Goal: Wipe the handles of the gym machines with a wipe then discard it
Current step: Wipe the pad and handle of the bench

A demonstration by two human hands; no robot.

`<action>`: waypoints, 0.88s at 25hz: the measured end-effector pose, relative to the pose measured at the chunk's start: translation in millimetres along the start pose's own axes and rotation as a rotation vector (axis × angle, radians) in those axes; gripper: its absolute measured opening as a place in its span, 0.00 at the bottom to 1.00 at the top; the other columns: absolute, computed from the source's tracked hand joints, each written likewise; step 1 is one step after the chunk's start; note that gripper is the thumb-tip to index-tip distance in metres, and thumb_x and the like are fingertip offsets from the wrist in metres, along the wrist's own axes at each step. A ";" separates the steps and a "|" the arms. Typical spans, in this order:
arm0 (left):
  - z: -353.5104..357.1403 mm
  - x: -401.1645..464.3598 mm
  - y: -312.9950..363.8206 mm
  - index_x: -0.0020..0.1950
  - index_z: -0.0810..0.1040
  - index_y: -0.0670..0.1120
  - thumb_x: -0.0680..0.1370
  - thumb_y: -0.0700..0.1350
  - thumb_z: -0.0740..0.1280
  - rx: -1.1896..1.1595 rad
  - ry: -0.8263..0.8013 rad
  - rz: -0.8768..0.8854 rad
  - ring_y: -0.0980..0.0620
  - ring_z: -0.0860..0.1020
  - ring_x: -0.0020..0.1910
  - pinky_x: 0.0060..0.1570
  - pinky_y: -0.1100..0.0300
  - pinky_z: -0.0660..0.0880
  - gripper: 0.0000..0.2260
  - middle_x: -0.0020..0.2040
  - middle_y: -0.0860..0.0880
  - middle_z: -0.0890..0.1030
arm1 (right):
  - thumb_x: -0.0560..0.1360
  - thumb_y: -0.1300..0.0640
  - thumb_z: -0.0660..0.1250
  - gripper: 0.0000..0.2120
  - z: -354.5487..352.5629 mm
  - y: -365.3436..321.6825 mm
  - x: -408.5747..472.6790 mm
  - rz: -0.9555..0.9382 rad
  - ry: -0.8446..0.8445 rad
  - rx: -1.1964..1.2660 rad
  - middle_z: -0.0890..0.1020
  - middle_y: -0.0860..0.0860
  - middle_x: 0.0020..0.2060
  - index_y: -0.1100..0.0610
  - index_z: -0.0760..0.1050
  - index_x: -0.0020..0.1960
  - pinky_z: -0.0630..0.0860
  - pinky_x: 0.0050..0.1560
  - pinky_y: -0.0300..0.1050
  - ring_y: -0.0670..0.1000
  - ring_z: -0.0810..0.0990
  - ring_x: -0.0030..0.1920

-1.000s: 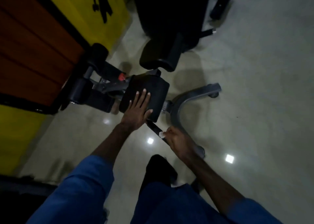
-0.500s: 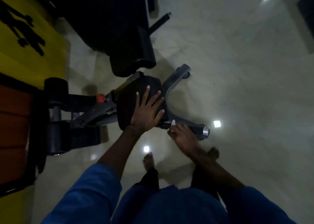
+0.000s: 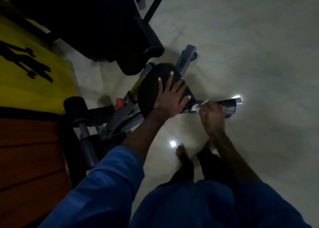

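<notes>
You are looking down at a dim gym floor (image 3: 250, 37), pale and glossy, with small square light reflections on it. Your left hand (image 3: 170, 99) lies flat with fingers spread and straight on a black padded seat (image 3: 150, 87) of a gym machine, palm pressing on the pad's near right part. Your right hand (image 3: 213, 114) sits just to the right of it, fingers curled around a black handle (image 3: 226, 102) that sticks out sideways from under the seat. A white wipe (image 3: 196, 107) is pinched between that hand and the handle; only a small crumpled bit shows at the thumb side, touching the bar. The handle ends in a silver cap (image 3: 239, 100) beyond your knuckles. The two hands are near each other but not touching.

A grey metal leg (image 3: 185, 59) of the machine runs away from the seat toward the far floor. Left of the seat there is a red knob (image 3: 119, 102) on the frame and black foam rollers (image 3: 76, 107). A second black padded bench (image 3: 138, 42) stands beyond the seat. Along the left edge lies a yellow mat (image 3: 34, 75) with a black figure printed on it, and a reddish-brown panel (image 3: 29, 158) nearer you. Your blue sleeves (image 3: 107, 184) fill the near edge, and a bare foot (image 3: 182, 152) rests on the floor below the hands.
</notes>
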State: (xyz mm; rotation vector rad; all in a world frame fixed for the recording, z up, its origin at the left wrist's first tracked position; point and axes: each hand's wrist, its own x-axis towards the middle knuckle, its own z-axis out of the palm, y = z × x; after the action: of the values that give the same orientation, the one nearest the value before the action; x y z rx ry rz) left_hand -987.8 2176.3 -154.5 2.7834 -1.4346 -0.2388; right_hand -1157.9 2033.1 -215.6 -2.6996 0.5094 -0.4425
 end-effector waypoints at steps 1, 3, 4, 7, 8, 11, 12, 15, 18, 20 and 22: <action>-2.6 0.1 -3.0 0.82 0.69 0.49 0.84 0.65 0.46 0.010 -0.008 0.031 0.37 0.44 0.86 0.79 0.26 0.42 0.33 0.85 0.47 0.62 | 0.78 0.55 0.65 0.10 -3.2 0.5 -2.7 0.072 0.039 0.038 0.83 0.52 0.51 0.52 0.84 0.54 0.67 0.53 0.55 0.59 0.80 0.54; -6.1 1.1 -7.3 0.82 0.69 0.50 0.84 0.65 0.46 0.021 -0.008 0.049 0.38 0.47 0.86 0.79 0.26 0.42 0.33 0.85 0.47 0.64 | 0.79 0.56 0.65 0.10 0.4 -5.8 -4.0 0.186 0.045 0.056 0.82 0.55 0.53 0.53 0.84 0.56 0.68 0.55 0.56 0.61 0.80 0.54; -7.0 0.9 -8.7 0.81 0.70 0.50 0.85 0.65 0.47 0.033 -0.010 0.054 0.39 0.47 0.86 0.79 0.26 0.42 0.32 0.84 0.47 0.64 | 0.78 0.56 0.66 0.10 5.9 -13.7 -3.9 0.198 0.033 0.045 0.82 0.55 0.53 0.53 0.83 0.56 0.69 0.56 0.56 0.62 0.80 0.55; -7.4 2.8 -12.8 0.80 0.71 0.49 0.86 0.64 0.50 0.076 -0.001 0.127 0.41 0.52 0.86 0.80 0.28 0.44 0.30 0.82 0.47 0.68 | 0.79 0.55 0.69 0.09 20.7 -23.0 -6.4 0.166 0.017 0.027 0.81 0.54 0.52 0.51 0.83 0.57 0.68 0.57 0.55 0.61 0.79 0.55; -8.1 4.6 -15.3 0.80 0.72 0.48 0.86 0.64 0.51 0.082 0.001 0.158 0.42 0.54 0.86 0.81 0.29 0.45 0.29 0.82 0.47 0.69 | 0.80 0.54 0.69 0.09 21.7 -21.3 -8.2 0.156 0.015 0.026 0.81 0.53 0.52 0.51 0.83 0.58 0.68 0.57 0.55 0.60 0.79 0.55; -10.5 12.0 -20.9 0.78 0.74 0.49 0.86 0.64 0.51 0.090 -0.018 0.219 0.46 0.58 0.85 0.80 0.30 0.43 0.29 0.80 0.48 0.72 | 0.81 0.54 0.67 0.08 22.3 -19.6 -10.5 0.137 0.055 -0.009 0.81 0.53 0.50 0.50 0.83 0.57 0.68 0.56 0.54 0.60 0.80 0.53; -9.6 15.5 -24.0 0.77 0.74 0.49 0.87 0.64 0.50 0.091 -0.016 0.252 0.47 0.60 0.84 0.80 0.30 0.43 0.28 0.79 0.49 0.73 | 0.82 0.54 0.66 0.08 22.7 -21.7 -9.1 0.146 0.073 -0.016 0.81 0.52 0.49 0.50 0.83 0.57 0.68 0.56 0.54 0.60 0.81 0.53; -8.1 28.9 -34.5 0.73 0.78 0.49 0.87 0.63 0.51 0.061 -0.002 0.442 0.50 0.69 0.79 0.81 0.34 0.50 0.26 0.74 0.50 0.78 | 0.86 0.51 0.62 0.11 22.6 -23.0 -10.5 0.255 0.147 -0.029 0.81 0.48 0.49 0.48 0.83 0.60 0.69 0.58 0.54 0.55 0.80 0.56; -6.7 50.9 -43.3 0.68 0.80 0.48 0.86 0.58 0.56 -0.022 0.056 0.654 0.48 0.76 0.72 0.77 0.42 0.63 0.21 0.69 0.49 0.82 | 0.83 0.56 0.66 0.09 35.4 -42.0 -17.2 0.403 0.239 -0.056 0.81 0.48 0.52 0.49 0.83 0.61 0.68 0.55 0.51 0.54 0.80 0.56; -2.1 55.7 -47.9 0.66 0.82 0.48 0.86 0.54 0.59 -0.046 0.153 0.720 0.48 0.79 0.68 0.73 0.44 0.68 0.17 0.66 0.49 0.83 | 0.80 0.61 0.71 0.09 53.4 -67.8 -22.7 0.511 0.276 0.071 0.82 0.51 0.53 0.54 0.83 0.59 0.69 0.52 0.50 0.57 0.80 0.55; 3.2 57.2 -50.1 0.65 0.83 0.48 0.85 0.52 0.61 -0.085 0.216 0.753 0.47 0.80 0.66 0.70 0.45 0.70 0.16 0.65 0.49 0.84 | 0.79 0.64 0.72 0.06 59.6 -83.5 -20.5 0.649 0.404 0.256 0.81 0.54 0.52 0.59 0.82 0.56 0.73 0.50 0.49 0.57 0.81 0.51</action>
State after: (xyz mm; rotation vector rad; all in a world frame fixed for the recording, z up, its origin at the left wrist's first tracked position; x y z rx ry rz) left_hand -915.0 2159.4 -168.9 1.9330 -2.1815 0.0130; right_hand -1130.3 2131.0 -240.1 -2.0422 1.2838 -0.7912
